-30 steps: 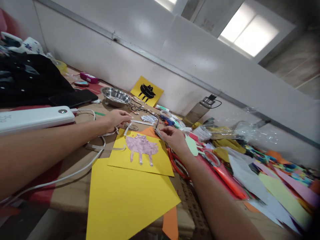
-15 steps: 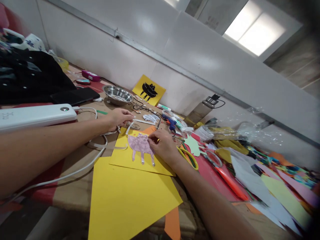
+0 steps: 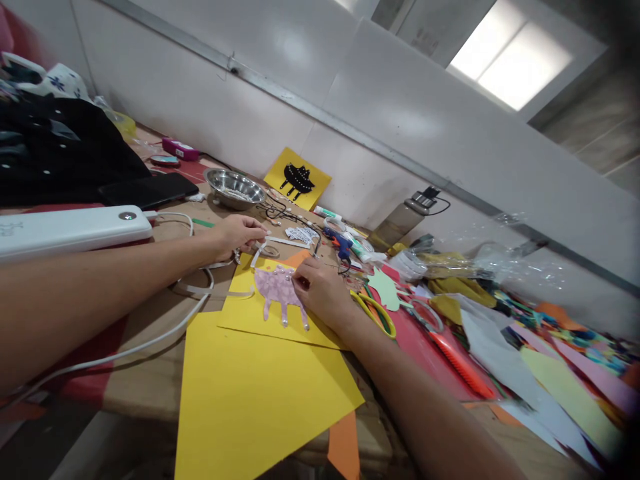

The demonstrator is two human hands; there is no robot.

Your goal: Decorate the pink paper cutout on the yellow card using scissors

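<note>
A pink paper animal cut-out (image 3: 277, 289) with small pearl beads lies on a yellow card (image 3: 245, 309). My right hand (image 3: 321, 291) rests on the cut-out's right side, its fingers pinched together over it. My left hand (image 3: 239, 233) lies further back on the table, fingers closed on a white paper strip (image 3: 285, 243) near a small ring (image 3: 271, 252). A larger yellow sheet (image 3: 250, 393) lies in front, under the card.
A steel bowl (image 3: 234, 189), a yellow card with a black animal (image 3: 297, 179), a white power bank (image 3: 70, 230) with its cable, yellow-handled scissors (image 3: 376, 313), red-handled scissors (image 3: 440, 343), a metal bottle (image 3: 397, 223) and several paper scraps crowd the right.
My right hand moved left from the table's clutter onto the pink cut-out, uncovering the yellow scissors. My left hand stayed in place on the strip.
</note>
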